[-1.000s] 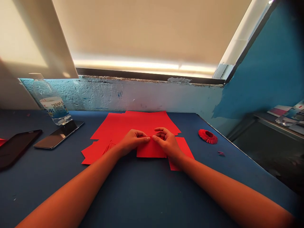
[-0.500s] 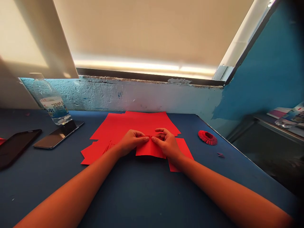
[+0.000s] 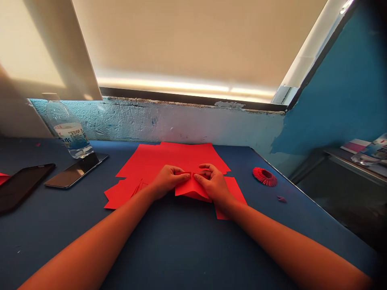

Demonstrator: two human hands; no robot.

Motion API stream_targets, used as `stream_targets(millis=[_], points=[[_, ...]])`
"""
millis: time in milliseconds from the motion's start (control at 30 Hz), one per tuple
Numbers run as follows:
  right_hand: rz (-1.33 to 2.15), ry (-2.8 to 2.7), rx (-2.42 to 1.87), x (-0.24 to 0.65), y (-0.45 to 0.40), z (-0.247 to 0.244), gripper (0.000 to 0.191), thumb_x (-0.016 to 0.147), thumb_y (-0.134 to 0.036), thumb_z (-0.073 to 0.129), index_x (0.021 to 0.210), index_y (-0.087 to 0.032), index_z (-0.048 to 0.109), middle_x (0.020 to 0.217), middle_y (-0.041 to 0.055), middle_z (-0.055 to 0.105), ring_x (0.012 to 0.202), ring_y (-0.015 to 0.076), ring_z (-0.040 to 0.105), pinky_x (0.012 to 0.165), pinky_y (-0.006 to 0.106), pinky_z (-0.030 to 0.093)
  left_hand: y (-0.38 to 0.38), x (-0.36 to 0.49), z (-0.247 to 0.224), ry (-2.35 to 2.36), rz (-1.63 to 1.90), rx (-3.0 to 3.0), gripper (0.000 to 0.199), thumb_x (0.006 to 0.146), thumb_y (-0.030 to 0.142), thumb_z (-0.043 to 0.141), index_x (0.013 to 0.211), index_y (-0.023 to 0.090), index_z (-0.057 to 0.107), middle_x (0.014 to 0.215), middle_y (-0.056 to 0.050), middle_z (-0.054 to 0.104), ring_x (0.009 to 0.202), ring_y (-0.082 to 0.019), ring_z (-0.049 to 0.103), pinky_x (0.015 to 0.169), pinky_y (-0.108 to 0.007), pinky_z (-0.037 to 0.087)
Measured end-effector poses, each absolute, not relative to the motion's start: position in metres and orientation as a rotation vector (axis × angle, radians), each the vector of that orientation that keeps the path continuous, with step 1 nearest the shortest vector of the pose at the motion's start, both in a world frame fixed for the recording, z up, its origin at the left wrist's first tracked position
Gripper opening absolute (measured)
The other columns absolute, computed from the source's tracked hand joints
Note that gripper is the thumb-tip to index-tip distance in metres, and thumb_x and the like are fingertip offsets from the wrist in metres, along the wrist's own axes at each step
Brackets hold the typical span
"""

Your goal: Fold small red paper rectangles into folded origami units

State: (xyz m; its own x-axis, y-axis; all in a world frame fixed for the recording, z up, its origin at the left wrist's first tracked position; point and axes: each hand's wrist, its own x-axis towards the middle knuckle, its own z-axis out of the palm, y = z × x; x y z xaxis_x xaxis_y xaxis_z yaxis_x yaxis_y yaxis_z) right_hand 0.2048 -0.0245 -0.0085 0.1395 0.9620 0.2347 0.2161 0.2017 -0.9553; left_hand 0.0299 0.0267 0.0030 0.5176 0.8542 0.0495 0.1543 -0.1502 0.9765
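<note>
A small creased piece of red paper is held up between both hands at the middle of the table. My left hand pinches its upper edge between thumb and fingers. My right hand grips the same edge close by, thumb in front, with the index finger raised off it. The paper's lower edge bows toward me. Behind the hands lie large red sheets. Smaller red pieces are at the left, partly under my left forearm, and another red sheet is partly covered by my right wrist.
A ring of folded red paper and a tiny folded piece lie at the right, near the table's edge. On the left stand a water bottle, a phone and a dark flat device. A wall borders the back.
The red paper's lower edge has bent more and its left corner has lifted slightly. Both hands keep their hold. The whole view has shifted a little.
</note>
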Motion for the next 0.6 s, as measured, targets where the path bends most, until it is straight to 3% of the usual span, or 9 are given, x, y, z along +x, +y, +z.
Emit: stream_targets(millis=[200, 367, 600], points=[[0.914, -1.249, -1.220, 0.2042, -0.0259, -0.0069, 0.047, 0.073, -0.038, 0.065, 0.113, -0.022, 0.048, 0.086, 0.0035, 0.065, 0.080, 0.0187, 0.062, 0.069, 0.032, 0.049, 0.0262, 0.0298, 0.0024, 0.888, 0.832, 1.599, 0.038, 0.069, 0.050, 0.063, 0.062, 0.013, 0.056, 0.056, 0.003, 0.047, 0.050, -0.008, 0.039, 0.044, -0.020, 0.027], [1.008, -1.194, -1.141, 0.2028, -0.0291, -0.0012, 0.054, 0.070, -0.033, 0.067, 0.118, -0.025, 0.043, 0.088, 0.0024, 0.064, 0.079, 0.0188, 0.064, 0.067, 0.032, 0.052, 0.0258, 0.0305, 0.0043, 0.824, 0.886, 1.490, 0.039, 0.068, 0.049, 0.067, 0.082, 0.012, 0.064, 0.078, -0.005, 0.063, 0.066, -0.015, 0.055, 0.056, -0.023, 0.041], [0.972, -1.099, -1.104, 0.2026, -0.0262, -0.0048, 0.059, 0.071, -0.039, 0.065, 0.123, -0.025, 0.041, 0.091, 0.0040, 0.065, 0.077, 0.0205, 0.065, 0.064, 0.033, 0.053, 0.0261, 0.0282, 0.0044, 0.663, 0.738, 1.396, 0.041, 0.070, 0.045, 0.067, 0.089, 0.009, 0.065, 0.085, -0.011, 0.065, 0.073, -0.019, 0.060, 0.064, -0.030, 0.046]])
